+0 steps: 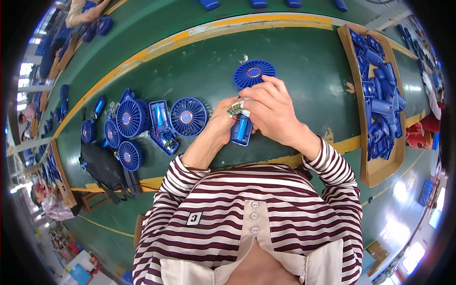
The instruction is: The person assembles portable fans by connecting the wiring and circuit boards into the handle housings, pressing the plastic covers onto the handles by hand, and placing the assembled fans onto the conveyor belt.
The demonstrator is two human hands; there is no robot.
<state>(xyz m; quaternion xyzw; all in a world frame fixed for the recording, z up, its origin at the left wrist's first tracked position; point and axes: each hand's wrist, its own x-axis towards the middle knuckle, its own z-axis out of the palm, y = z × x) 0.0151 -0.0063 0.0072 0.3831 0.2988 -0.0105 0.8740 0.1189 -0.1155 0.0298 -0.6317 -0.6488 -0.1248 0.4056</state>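
Striped maroon-and-white shirt fills the foreground; a small square chest patch bears a single dark mark. Both forearms pass over the near edge of the green table.

Toward the table's near left corner lies a black bag, contents not visible. Beside it, a cluster of blue round fan heads overlaps, partly concealing one another and the parts beneath. Next right, an opened blue fan handle exposes a cylindrical cell and wiring; a larger fan head lies beside it.

Mid-table, near the near edge, the left hand grips an open handle housing, its fingers partly hidden. Dark blue shell, brighter blue cell, green circuit board: print on the board is too small to read. The right hand has its fingers curled at the board; whether they pinch it cannot be told. A whitish patch at the fingertips is unidentified. Just beyond lies a spoked fan head; any joint with the housing is covered.

At the table's right end, a cardboard box holds heaped blue plastic parts, the lower ones hidden.
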